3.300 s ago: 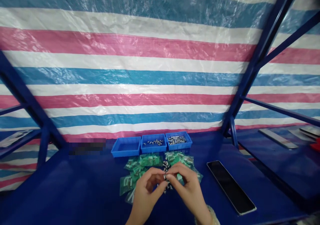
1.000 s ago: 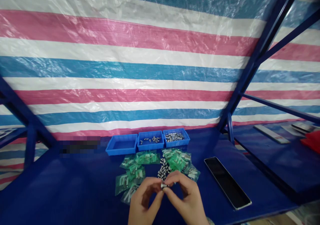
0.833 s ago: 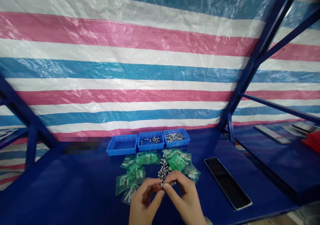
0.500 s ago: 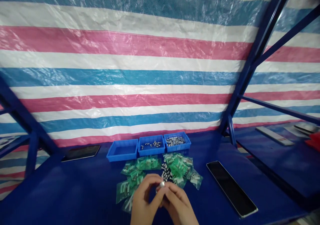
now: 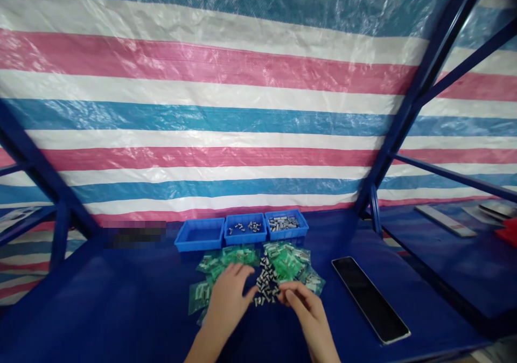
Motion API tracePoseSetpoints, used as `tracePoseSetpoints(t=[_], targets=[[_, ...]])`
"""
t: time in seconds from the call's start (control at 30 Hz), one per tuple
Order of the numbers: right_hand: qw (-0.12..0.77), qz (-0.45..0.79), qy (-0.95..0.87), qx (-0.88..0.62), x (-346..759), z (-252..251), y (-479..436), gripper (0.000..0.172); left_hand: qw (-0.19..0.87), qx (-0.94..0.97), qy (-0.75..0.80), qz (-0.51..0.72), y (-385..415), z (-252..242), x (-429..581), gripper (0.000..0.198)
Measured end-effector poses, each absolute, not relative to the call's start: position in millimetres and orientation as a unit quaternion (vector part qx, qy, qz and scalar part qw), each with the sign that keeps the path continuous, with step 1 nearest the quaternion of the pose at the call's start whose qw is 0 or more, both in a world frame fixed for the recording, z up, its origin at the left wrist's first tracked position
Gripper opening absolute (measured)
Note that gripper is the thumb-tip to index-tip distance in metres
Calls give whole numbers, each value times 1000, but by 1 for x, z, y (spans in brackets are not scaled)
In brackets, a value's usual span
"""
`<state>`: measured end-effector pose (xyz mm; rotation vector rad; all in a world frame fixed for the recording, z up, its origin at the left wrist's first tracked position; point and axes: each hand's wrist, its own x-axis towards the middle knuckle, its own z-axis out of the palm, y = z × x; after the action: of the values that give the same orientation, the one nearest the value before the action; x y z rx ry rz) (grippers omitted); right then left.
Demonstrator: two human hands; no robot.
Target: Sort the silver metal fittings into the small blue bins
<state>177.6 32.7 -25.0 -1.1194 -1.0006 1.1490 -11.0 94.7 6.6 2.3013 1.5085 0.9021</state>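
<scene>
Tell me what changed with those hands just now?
The hands have parted. Earlier both pinched a small metal part; now the left hand and right hand sit either side of the pile of metal parts, nothing showing between them. The blue trays and green bags stayed put.

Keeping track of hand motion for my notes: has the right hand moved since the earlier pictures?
Yes: the right hand has shifted rightward, nearer the black tablet.
</scene>
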Motion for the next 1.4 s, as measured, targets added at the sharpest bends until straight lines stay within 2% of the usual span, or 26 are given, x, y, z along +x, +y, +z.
tracePoseSetpoints(t=[0.2,0.43,0.5,0.57,0.7,0.77,0.87,1.13,1.4], targets=[[575,495,-461,-461,177,-9,29,29,125,797,549,217,67,-16,-4,19],[541,499,-500,-456,167,-14,25,28,117,787,542,270,76,-25,-12,19],[543,489,-505,-460,166,-18,26,27,119,767,538,328,74,-24,-14,17],[547,466,-519,-463,165,-19,27,25,160,728,525,411,70,-17,-13,15],[563,387,-578,-446,161,-5,28,16,334,619,503,503,57,8,-6,12],[573,346,-615,-417,158,7,28,20,406,568,493,519,50,20,-2,15],[583,300,-649,-386,155,20,28,26,454,521,474,546,43,29,1,21],[583,279,-656,-390,155,22,29,19,468,524,450,552,37,24,-2,26],[582,251,-658,-405,156,30,27,9,456,532,459,546,26,22,3,15]])
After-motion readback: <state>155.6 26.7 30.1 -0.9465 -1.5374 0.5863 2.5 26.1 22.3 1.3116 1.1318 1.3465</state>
